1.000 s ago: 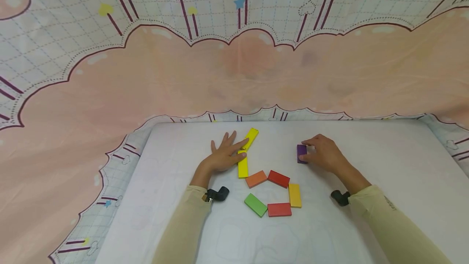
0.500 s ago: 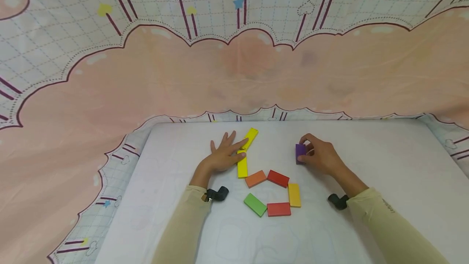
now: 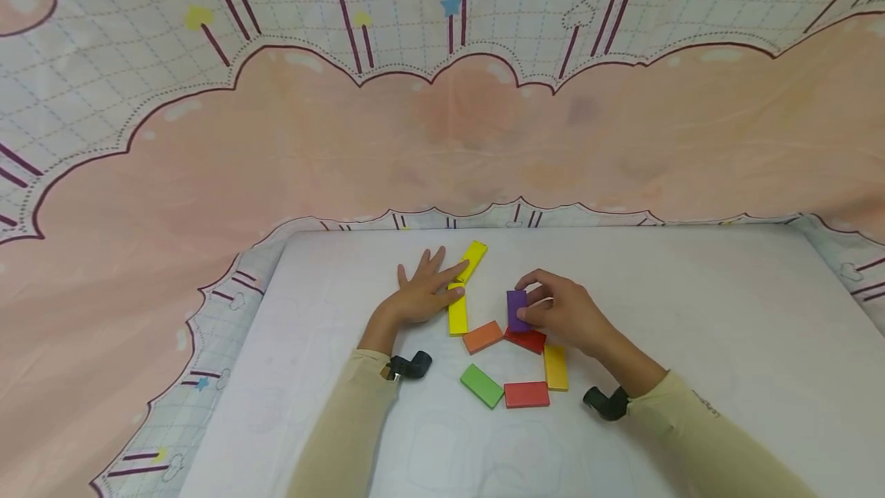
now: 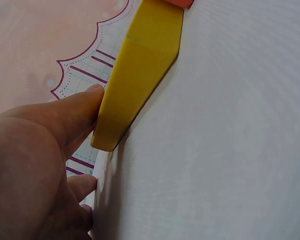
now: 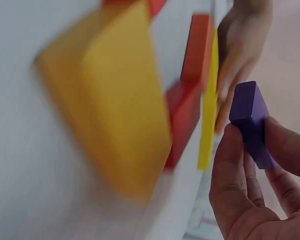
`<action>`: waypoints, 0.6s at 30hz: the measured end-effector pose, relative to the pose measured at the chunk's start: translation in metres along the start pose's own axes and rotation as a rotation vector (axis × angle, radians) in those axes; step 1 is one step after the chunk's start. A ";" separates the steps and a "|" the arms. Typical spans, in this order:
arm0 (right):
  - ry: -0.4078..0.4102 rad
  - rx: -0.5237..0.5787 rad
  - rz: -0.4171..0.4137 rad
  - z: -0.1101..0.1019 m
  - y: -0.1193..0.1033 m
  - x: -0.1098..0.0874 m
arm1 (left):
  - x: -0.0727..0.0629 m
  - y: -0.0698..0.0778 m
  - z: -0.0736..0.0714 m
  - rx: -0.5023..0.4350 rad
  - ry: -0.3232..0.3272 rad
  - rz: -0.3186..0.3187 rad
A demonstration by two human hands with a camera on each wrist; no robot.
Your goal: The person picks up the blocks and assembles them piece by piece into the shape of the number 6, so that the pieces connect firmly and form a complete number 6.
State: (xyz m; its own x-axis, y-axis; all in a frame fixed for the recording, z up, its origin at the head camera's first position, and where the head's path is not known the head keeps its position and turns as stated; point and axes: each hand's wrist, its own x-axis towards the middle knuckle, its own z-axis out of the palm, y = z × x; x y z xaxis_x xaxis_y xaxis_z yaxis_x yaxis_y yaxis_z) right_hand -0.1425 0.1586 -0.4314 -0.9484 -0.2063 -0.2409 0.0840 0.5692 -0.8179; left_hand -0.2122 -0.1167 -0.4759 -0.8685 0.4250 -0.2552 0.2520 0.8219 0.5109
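In the head view my right hand pinches a purple wooden block between thumb and fingers. That block is held over the white table and overlaps the upper red block. The right wrist view shows the purple block gripped near its ends. My left hand lies with fingers spread, its index finger on a far yellow block and its thumb on a nearer yellow block. These two yellow blocks meet end to end in a bent line.
From the nearer yellow block the row bends on through an orange block, the upper red block, an amber block, a lower red block and a green block. A patterned cloth hangs behind the table.
My right hand has carried the purple block leftward and nearer, from the table's right part to over the upper red block. The left hand and the other blocks stay put.
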 end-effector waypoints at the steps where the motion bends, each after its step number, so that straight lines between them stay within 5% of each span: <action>1: -0.005 0.003 -0.003 0.005 -0.003 -0.001 | 0.000 0.000 0.000 -0.001 -0.001 0.000; 18: -0.030 -0.068 -0.170 0.071 -0.033 -0.005 | -0.001 -0.001 -0.002 -0.018 -0.002 0.021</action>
State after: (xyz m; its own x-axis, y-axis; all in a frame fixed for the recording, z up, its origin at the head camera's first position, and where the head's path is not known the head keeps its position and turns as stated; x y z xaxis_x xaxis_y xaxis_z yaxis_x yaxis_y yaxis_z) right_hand -0.1190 0.0841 -0.4402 -0.9375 -0.3272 -0.1189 -0.0982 0.5761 -0.8115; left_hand -0.2122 -0.1186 -0.4740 -0.8622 0.4428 -0.2463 0.2624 0.8060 0.5305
